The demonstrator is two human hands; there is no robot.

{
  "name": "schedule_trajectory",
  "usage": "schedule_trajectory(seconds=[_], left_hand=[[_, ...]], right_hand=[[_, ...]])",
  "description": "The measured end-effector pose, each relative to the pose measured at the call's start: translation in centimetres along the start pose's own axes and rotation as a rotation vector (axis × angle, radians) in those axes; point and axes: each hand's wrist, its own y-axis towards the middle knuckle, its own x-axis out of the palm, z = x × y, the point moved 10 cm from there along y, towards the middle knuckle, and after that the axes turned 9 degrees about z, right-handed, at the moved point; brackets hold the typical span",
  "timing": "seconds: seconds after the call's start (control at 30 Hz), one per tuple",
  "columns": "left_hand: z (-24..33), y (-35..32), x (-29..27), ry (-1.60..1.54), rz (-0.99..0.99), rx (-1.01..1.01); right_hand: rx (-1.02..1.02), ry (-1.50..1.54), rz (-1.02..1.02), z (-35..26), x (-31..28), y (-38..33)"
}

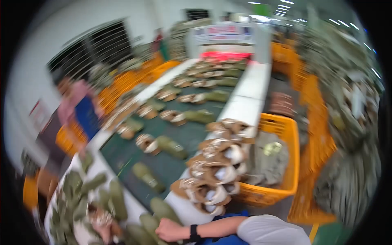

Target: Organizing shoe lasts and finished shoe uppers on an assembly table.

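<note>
My right hand [170, 230], with a black band at the wrist, is closed beside an olive-green shoe sole [149, 225]. Another sole [164, 209] lies just past its knuckles; what its fingers hold, if anything, is hidden. At the lower left, my left hand [103, 225] is smeared by motion, over a pile of olive soles [73, 200], so its fingers cannot be read. On the belt's right edge stands a row of tan and white shoe uppers [214, 171]. A single sole [148, 177] lies on the near end of the dark green belt [130, 157].
Pairs of uppers and soles run up the belt to a white machine [224, 36] with a red glow at its mouth. An orange crate [292, 171] stands at the right, before stacked orange crates [318, 122] and sacks [347, 183]. Another person [77, 102] is at the belt's left.
</note>
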Motion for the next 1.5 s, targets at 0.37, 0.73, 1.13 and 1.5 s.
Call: schedule_trajectory(seconds=[0.37, 0.73, 1.13, 1.5], left_hand=[[11.7, -18.4, 31.7, 0.632, -0.147, -0.242], [6.6, -23.4, 28.9, 1.052, -0.64, 0.0], [3.9, -24.0, 36.8, 0.634, 0.053, 0.026], [4.6, -26.2, 34.3, 0.57, 0.279, 0.162]], right_hand=[[0.005, 0.131, 0.579, -3.1, -15.5, 1.3], [0.354, 0.93, -0.185, -2.8, -7.5, -0.9], [0.786, 1.302, -0.037, -0.5, -5.4, -2.3], [0.072, 0.223, 0.089, -3.9, -10.3, -0.7]])
